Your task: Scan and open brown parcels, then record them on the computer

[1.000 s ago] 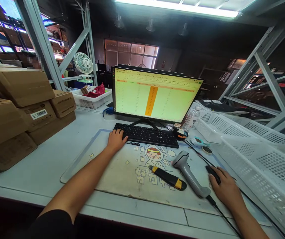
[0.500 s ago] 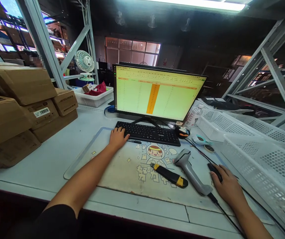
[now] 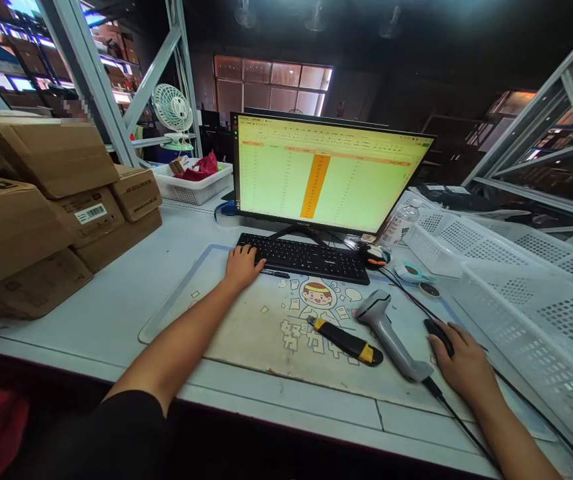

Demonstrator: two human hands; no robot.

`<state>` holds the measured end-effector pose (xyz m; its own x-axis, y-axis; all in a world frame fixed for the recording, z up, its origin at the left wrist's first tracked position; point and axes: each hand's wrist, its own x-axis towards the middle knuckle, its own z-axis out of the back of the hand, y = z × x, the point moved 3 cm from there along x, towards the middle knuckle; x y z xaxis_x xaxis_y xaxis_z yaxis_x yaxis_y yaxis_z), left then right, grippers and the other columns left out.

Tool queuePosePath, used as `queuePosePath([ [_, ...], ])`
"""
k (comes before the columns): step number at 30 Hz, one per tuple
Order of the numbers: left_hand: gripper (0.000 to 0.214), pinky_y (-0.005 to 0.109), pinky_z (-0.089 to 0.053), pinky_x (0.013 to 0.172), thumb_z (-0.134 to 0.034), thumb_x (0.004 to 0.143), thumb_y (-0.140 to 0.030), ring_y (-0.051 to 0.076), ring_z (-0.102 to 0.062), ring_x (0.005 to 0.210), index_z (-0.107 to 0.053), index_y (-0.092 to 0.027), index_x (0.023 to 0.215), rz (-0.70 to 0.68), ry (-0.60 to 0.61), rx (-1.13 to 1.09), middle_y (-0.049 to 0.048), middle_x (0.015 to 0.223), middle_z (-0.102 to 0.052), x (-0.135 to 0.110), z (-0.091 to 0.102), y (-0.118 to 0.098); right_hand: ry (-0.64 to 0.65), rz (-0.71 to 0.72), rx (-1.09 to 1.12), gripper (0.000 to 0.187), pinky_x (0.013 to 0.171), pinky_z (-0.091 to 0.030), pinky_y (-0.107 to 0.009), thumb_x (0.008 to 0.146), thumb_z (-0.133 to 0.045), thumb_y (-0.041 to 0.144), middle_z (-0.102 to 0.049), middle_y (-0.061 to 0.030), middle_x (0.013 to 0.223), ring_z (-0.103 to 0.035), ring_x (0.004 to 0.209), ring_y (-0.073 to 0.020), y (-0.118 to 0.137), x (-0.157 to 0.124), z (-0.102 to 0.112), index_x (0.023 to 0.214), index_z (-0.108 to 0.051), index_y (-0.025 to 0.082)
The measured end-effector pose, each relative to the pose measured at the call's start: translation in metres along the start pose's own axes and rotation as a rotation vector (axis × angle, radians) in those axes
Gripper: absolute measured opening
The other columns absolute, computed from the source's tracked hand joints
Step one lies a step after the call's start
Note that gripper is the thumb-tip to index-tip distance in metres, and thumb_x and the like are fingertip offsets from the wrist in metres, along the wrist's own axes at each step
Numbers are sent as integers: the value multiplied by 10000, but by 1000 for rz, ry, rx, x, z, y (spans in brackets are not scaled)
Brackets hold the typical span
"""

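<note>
My left hand (image 3: pixel 242 268) rests on the left end of the black keyboard (image 3: pixel 311 259), fingers spread over the keys. A black pen (image 3: pixel 275 273) lies just below the keyboard, close to my thumb. At the right, my right hand (image 3: pixel 464 363) is wrapped over a black computer mouse (image 3: pixel 440 337). Between the hands, a grey barcode scanner (image 3: pixel 391 337) and a black-and-yellow utility knife (image 3: pixel 347 341) lie on the printed desk mat (image 3: pixel 246 333). Behind the keyboard stands a monitor (image 3: pixel 329 177) showing a spreadsheet with one orange column.
Stacked cardboard boxes (image 3: pixel 56 213) fill the left side. White perforated baskets (image 3: pixel 531 327) line the right. A white basket (image 3: pixel 194 183) with a red item, a fan (image 3: pixel 172 108) and a plastic bottle (image 3: pixel 402 223) stand farther back. Tape rolls (image 3: pixel 429 290) lie near the mouse cable.
The camera view has tilted down and shifted slightly, so the scene sits a little higher and farther right. Both hands keep their places on the keyboard and mouse.
</note>
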<state>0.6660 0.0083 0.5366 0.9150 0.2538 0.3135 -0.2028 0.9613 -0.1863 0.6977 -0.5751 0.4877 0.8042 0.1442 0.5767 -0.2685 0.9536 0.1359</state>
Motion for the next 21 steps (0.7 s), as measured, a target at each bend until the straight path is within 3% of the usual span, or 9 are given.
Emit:
queuePosePath([
  [21,463,479,-428,1107,-494,1069,-471,373,-516,1364,-680,-185,1381,-1,-1,-1,142,1527,-613,-1,0,0,-6,24,25,631,1122,-530,-584,987,-400,602,-708,-208,1284,-678,1217,-369,-3,4,-2,1288,-714,146],
])
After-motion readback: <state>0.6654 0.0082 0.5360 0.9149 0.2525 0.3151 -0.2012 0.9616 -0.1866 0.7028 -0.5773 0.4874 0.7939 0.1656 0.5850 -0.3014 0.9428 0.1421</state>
